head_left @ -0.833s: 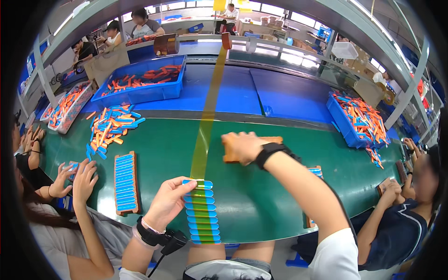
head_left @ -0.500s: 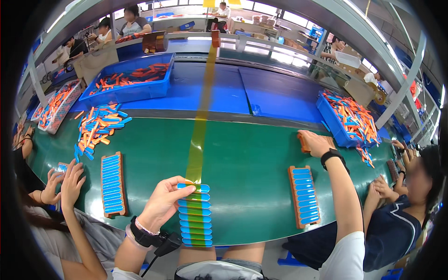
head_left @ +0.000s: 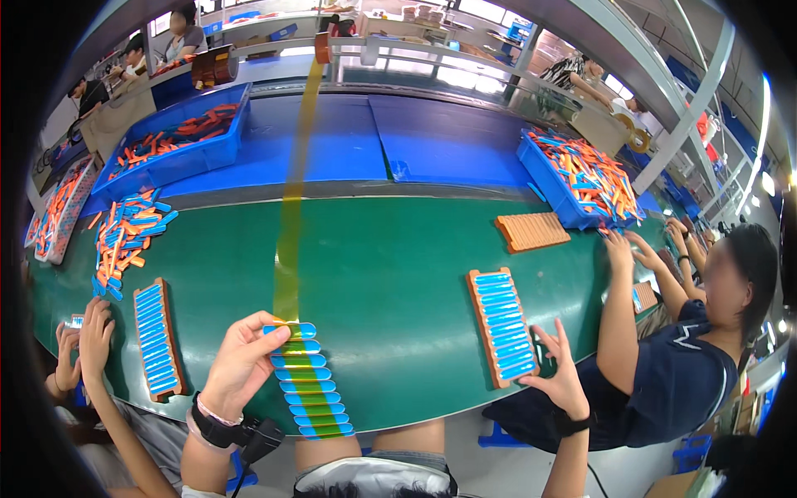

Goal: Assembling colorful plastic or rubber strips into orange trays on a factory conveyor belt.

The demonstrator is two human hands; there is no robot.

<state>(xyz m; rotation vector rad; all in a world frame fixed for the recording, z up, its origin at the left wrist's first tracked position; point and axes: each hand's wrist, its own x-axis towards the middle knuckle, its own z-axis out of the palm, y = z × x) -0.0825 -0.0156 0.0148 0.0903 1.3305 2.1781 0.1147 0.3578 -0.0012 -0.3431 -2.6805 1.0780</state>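
Here, blue bin heaped with orange and blue sticks, slotted tray lined with blue ones; my right hand empty, splayed beside tray; left hand pinching taped stick row near table edge

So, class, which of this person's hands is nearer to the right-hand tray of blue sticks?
The right hand, open beside the near right corner of the tray. The left hand is off to the tray's left, pinching the taped row of sticks.
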